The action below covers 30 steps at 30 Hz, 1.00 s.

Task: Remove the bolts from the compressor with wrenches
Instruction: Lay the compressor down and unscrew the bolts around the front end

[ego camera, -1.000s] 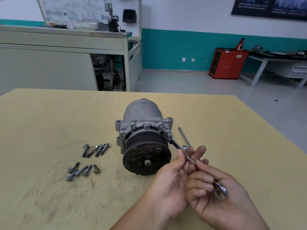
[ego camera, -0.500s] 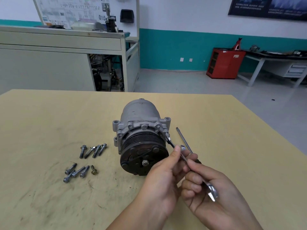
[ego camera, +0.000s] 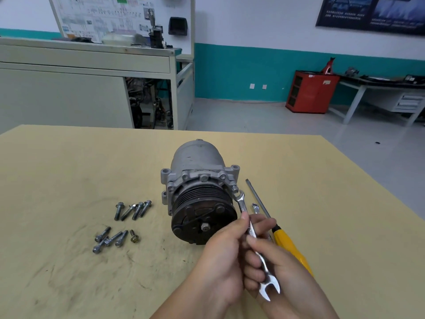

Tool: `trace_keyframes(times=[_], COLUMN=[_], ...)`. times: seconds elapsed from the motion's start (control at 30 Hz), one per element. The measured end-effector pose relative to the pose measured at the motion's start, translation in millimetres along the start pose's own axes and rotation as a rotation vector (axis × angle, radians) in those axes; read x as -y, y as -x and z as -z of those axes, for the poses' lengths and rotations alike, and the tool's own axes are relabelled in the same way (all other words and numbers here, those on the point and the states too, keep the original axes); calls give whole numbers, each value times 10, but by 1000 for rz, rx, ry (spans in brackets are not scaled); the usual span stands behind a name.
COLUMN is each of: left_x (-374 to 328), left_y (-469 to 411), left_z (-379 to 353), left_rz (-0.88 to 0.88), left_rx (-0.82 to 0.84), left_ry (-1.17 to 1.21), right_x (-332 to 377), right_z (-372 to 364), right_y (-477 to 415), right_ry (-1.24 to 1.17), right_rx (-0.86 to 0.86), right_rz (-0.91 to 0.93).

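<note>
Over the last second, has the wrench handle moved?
Yes: the wrench swung its near end left, away from the screwdriver; its head stays at the compressor flange.

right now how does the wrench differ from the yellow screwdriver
The wrench is bare metal; the screwdriver has a yellow handle. The left hand and right hand hold the wrench against a bolt on the compressor; the screwdriver lies on the table. Both point toward the compressor.

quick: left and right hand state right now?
Left hand: pinching the wrench at mid-shaft.
Right hand: gripping the same wrench near its lower end.
</note>
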<state>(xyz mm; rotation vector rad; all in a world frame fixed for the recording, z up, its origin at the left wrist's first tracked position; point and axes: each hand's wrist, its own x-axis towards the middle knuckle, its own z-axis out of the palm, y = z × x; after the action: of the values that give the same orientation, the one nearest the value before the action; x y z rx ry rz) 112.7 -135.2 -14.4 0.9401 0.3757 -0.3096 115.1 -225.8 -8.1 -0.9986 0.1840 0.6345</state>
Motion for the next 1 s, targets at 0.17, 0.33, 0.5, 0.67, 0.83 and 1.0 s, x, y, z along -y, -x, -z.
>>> trace_keyframes(times=[0.17,0.33,0.5,0.67,0.83,1.0], left_x=[8,15,18,27,55,59], left_y=[-39,-50,-100,-74,-36,-77], left_z=[-61,-38,7,-7,-37,-82], left_rz=[-28,-41,-126,-189,-219,-222], left_rx=[69,97,74,51,45,13], left_ry=[166,205,243,142,78,88], right_x=[104,79,82,42,21,50], right_z=[76,67,56,66,113,150], right_y=[46,13,-10,-24,-5,-33], right_ry=[-22,-30,26,38,-24,-28], right_rx=[62,41,-10,-30,-21,-26], right_rz=[-44,-37,-4,29,24,11])
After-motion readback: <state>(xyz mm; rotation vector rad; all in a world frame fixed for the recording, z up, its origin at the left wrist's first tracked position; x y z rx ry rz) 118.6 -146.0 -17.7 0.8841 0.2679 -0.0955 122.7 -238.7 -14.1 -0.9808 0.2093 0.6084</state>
